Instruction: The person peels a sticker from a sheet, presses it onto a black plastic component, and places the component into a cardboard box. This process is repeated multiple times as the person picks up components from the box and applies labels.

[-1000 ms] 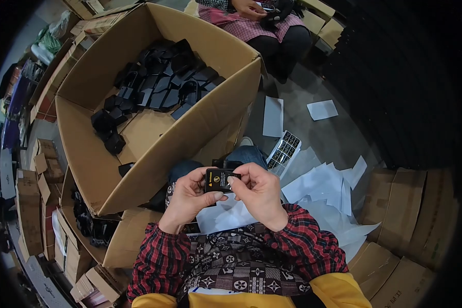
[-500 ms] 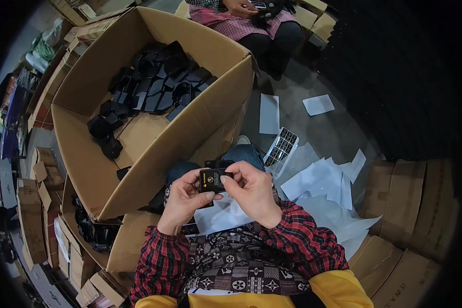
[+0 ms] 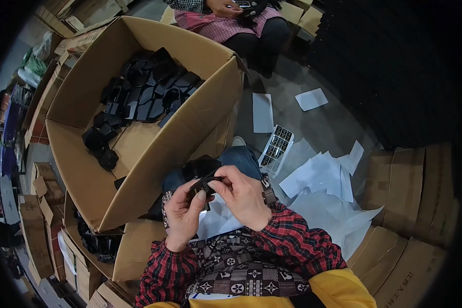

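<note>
Between my hands, above my lap, is a small black plastic part [image 3: 204, 188], tilted so that its face is mostly turned away. My left hand [image 3: 185, 213] grips its near left side between thumb and fingers. The fingers of my right hand [image 3: 242, 199] pinch its upper right edge, the thumb pressed on it. Under the hands, a white sheet [image 3: 218, 219] lies on the patterned apron [image 3: 231, 267]. Another dark piece [image 3: 201, 167] shows just beyond the fingers, over my knees.
A large cardboard box [image 3: 164, 156] at the left holds many black plastic parts [image 3: 151, 87]. Right of my knees lie a sheet of black labels [image 3: 277, 146] and loose white papers [image 3: 318, 177]. Cartons [image 3: 413, 190] stand at the right. Another person [image 3: 236, 25] sits opposite.
The black part has been tilted; its yellow-and-white warning label, facing me before, no longer shows. My left hand has dropped slightly, and the right fingers have shifted to the part's upper edge.
</note>
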Demonstrator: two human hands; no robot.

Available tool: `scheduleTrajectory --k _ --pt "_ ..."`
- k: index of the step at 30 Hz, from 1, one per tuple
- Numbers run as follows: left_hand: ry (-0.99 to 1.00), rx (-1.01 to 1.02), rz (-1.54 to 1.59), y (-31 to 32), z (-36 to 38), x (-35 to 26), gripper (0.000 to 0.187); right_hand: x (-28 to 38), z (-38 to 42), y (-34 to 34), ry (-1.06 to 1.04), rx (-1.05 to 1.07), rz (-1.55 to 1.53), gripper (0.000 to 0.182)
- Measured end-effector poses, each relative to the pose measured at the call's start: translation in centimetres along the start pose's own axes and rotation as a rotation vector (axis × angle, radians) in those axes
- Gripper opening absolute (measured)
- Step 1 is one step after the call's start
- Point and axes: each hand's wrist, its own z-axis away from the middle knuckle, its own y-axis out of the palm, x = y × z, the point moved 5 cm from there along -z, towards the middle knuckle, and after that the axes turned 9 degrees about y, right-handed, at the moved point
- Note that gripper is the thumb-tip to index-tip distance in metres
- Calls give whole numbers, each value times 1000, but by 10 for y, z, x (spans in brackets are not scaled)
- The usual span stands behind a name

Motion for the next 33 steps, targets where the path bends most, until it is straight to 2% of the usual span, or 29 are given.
scheduleTrajectory --k 1,3,4,6,9,16,18,25,29,31,33 --pt "-5 4 -1 0 3 0 24 0 -1 -4 5 -3 -1 26" --pt "43 -15 -17 -1 6 -4 23 -6 -6 -8 218 101 99 35" --pt "38 -11 -19 -1 6 -4 23 -8 -4 -6 224 98 97 35" --pt "10 -57 27 -2 8 -3 23 -5 0 -3 83 37 139 43" --pt "-63 -78 125 -7 6 0 23 4 -2 -7 20 -17 190 46" --pt "-76 -70 254 -9 2 4 23 7 -1 -7 20 -2 292 47" --pt "-108 -81 256 -7 0 3 22 8 -1 -6 -62 -22 181 46" --pt "-114 -19 232 -4 -8 -9 24 10 0 -6 -101 31 -14 44" --pt "-99 174 34 10 -3 -22 28 9 0 -2 -43 79 -200 38" --pt "-89 126 2 6 2 -37 22 10 1 2 -35 147 -246 35" --pt "26 118 -377 -11 17 -71 18 -1 8 2 217 292 -516 27"
